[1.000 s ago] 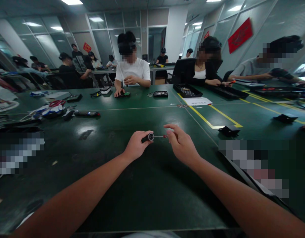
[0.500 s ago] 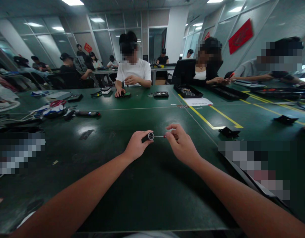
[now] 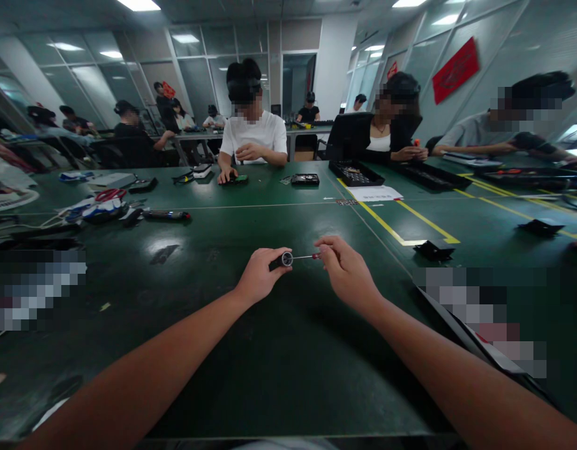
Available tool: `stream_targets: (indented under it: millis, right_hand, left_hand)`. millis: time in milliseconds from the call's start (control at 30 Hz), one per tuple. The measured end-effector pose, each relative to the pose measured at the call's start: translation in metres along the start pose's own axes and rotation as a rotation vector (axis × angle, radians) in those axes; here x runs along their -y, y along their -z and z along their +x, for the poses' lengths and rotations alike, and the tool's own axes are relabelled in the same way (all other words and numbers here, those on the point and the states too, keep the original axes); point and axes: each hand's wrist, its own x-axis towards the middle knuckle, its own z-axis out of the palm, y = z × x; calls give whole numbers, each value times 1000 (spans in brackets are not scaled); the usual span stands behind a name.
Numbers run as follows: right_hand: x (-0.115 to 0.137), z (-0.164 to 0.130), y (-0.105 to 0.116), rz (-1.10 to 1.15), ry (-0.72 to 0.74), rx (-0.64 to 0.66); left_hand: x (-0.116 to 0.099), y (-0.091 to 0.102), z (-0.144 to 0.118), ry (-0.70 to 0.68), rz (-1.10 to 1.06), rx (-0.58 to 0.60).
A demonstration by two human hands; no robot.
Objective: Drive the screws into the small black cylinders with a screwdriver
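Over the middle of the green table, my left hand [image 3: 257, 275] is closed around a short black cylinder [image 3: 287, 258]. Its round end, with a pale rim, faces me, and the fingers hide the rest. My right hand [image 3: 350, 272] grips a screwdriver [image 3: 316, 256] with a thin metal shaft and a red part at the front of its handle. Most of that handle is hidden in the fingers. The shaft points left and its tip reaches the side of the cylinder; I cannot tell whether it sits in a screw.
A black pen-shaped tool [image 3: 166, 215] lies at the left, near red-handled pliers or scissors [image 3: 110, 194] and cables. Black trays [image 3: 356, 173] and a white paper [image 3: 377, 193] are across the table. A small black part [image 3: 434, 250] lies to the right. Co-workers sit opposite.
My right hand has shifted slightly right and its fingers have closed more over the screwdriver handle. My left hand holds the cylinder in nearly the same place.
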Motion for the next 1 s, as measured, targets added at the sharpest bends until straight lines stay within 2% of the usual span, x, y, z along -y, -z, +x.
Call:
stream_targets:
  millis: [167, 467, 733, 833, 933, 1000]
  right_hand:
    - [2, -3, -3, 66, 59, 2]
    - [5, -2, 0, -7, 10, 26]
    - [2, -3, -4, 191, 0, -35]
    - [-2, 1, -6, 304, -71, -111]
    - [-11, 7, -9, 542, -233, -180]
    - [-18, 11, -11, 739, -378, -124]
  left_hand:
    - [1, 0, 0, 14, -5, -11]
    - [2, 1, 0, 15, -12, -5]
    - [0, 1, 0, -12, 22, 1]
    - [-3, 2, -1, -82, 58, 35]
    - [-6, 6, -2, -146, 144, 60]
    - [-8, 8, -1, -143, 189, 57]
